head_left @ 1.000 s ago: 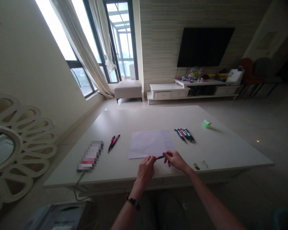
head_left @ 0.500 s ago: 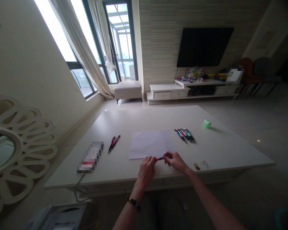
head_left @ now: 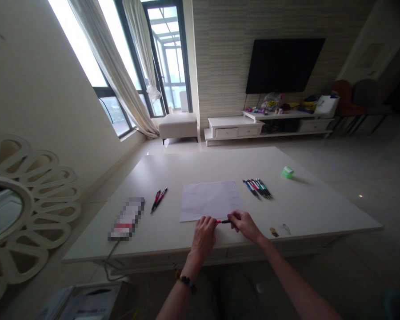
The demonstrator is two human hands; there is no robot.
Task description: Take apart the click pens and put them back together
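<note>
Between my two hands is a red and black pen [head_left: 224, 221], held level just over the near edge of a white sheet of paper [head_left: 203, 200]. My left hand [head_left: 205, 233] is closed on its red end, and my right hand [head_left: 243, 224] pinches the black end. Fingers cover both ends of the pen. Two pens [head_left: 159, 200] lie crossed to the left of the paper. Several more pens [head_left: 257, 188] lie side by side to its right, black tips toward me.
A pixelated flat item [head_left: 126, 218] with a cable lies at the table's left. Near the right front edge are a small yellow and black piece [head_left: 274, 232] and a clear scrap [head_left: 286, 228]. A green and white box [head_left: 287, 172] stands at the back right of the white table [head_left: 200, 164].
A little more of the pen shows between my hands, and its red and black parts look slightly farther apart. My right hand has shifted slightly right. Objects on the table stay put.
</note>
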